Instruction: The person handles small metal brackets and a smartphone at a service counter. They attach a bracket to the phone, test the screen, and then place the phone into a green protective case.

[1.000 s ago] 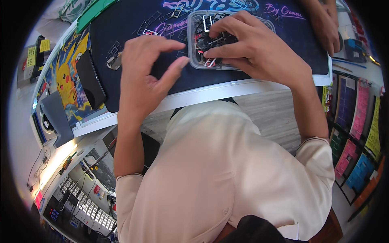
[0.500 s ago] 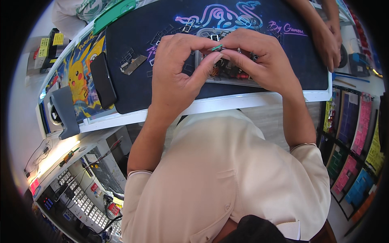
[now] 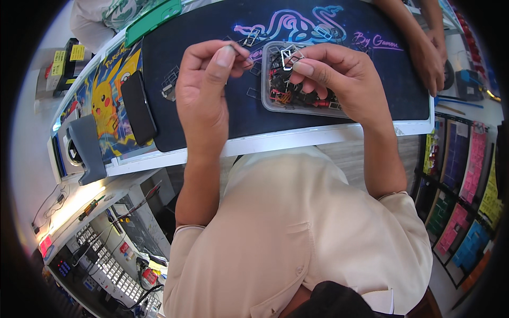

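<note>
My right hand [image 3: 347,77] pinches a small silvery metal frame [image 3: 287,60] between thumb and fingers, just above a clear plastic box [image 3: 263,87]. The box holds a jumble of small dark, red and orange parts [image 3: 289,93]. To the left of the box, my left hand [image 3: 204,93] is raised over the dark mat, thumb pressed to the fingers. Whatever is in that pinch is too small or hidden to name. Several thin rectangular frames [image 3: 251,37] lie scattered on the mat beyond and between my hands.
A black phone [image 3: 139,108] lies on the left of the dark mat [image 3: 244,114], beside a colourful cartoon mat [image 3: 108,100]. A green tray [image 3: 154,21] is at the far left. Another person's hands [image 3: 430,66] rest at the right edge. A grey stand [image 3: 85,146] sits at the left corner.
My hands have come apart: the left moved left, away from the box, while the right stays over it with the metal frame. The green piece once between them no longer shows.
</note>
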Motion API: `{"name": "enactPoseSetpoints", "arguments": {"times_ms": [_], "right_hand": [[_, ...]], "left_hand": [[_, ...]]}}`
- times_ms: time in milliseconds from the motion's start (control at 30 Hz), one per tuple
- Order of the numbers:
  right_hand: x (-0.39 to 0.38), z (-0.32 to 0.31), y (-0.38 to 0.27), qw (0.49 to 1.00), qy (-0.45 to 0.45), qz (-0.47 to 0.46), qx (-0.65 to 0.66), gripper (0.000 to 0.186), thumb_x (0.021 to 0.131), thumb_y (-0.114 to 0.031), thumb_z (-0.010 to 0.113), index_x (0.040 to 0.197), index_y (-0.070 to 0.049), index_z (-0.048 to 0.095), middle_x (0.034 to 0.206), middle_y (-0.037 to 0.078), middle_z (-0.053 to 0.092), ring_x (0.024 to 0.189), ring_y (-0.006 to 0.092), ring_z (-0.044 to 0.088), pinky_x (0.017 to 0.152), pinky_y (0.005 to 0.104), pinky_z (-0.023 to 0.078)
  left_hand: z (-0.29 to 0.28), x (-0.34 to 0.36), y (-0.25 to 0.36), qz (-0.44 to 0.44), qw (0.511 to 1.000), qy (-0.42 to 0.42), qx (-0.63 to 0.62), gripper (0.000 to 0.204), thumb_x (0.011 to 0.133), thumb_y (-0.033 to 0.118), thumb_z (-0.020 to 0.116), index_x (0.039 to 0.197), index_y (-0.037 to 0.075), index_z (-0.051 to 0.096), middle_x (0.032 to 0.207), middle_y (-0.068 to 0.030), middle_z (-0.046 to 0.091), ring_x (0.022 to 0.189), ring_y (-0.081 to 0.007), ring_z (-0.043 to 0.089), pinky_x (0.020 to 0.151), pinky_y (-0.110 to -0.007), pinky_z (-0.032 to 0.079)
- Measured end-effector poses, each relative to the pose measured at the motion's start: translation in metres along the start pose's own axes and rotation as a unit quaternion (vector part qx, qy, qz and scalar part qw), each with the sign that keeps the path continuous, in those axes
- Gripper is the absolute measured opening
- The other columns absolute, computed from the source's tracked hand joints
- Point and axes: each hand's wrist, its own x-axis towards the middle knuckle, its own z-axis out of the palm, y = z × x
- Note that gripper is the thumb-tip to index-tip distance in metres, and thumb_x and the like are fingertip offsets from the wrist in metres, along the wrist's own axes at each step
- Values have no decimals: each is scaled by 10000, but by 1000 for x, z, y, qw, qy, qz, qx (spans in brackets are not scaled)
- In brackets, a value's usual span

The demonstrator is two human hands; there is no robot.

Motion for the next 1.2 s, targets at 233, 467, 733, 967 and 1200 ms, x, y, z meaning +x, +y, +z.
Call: {"name": "enactPoseSetpoints", "arguments": {"times_ms": [233,467,733,967,1200], "right_hand": [[-1,3,-3,998,34,18,-42,201,1021,-234,782,1055,-37,792,873,-13,748,752,25,625,628,187,481],[7,41,-1,1000,13,20,-8,178,1046,-207,754,1048,-30,773,846,9,747,715,32,626,623,179,475],[9,61,-3,999,17,22,33,240,1088,-221,688,1170,-17,786,858,-9,734,705,23,621,580,172,458],[6,64,-9,994,24,43,101,281,1085,-237,686,1189,6,784,820,-20,705,679,21,596,543,177,422],[-2,87,-3,1000,0,-2,-6,236,1068,-246,720,1115,-32,808,864,-1,741,712,50,616,622,202,470]], "left_hand": [[-35,-15,4,-64,971,9,230,275,1115,262,628,1243,29,701,1014,-30,683,812,-68,593,742,-237,477],[-12,-22,5,-118,987,-44,97,316,1132,331,599,1201,33,679,871,13,572,695,-41,477,634,-231,396],[-33,-24,9,-69,978,11,198,205,1101,258,686,1082,57,646,867,56,560,765,-33,503,644,-214,391],[-58,-11,7,200,711,-3,674,200,975,267,791,1097,111,759,1065,-81,681,1039,-239,609,993,-421,440],[-31,-21,9,17,980,-28,195,193,1093,223,655,1093,46,732,1105,-53,692,1115,-190,587,1011,-310,441]]}}
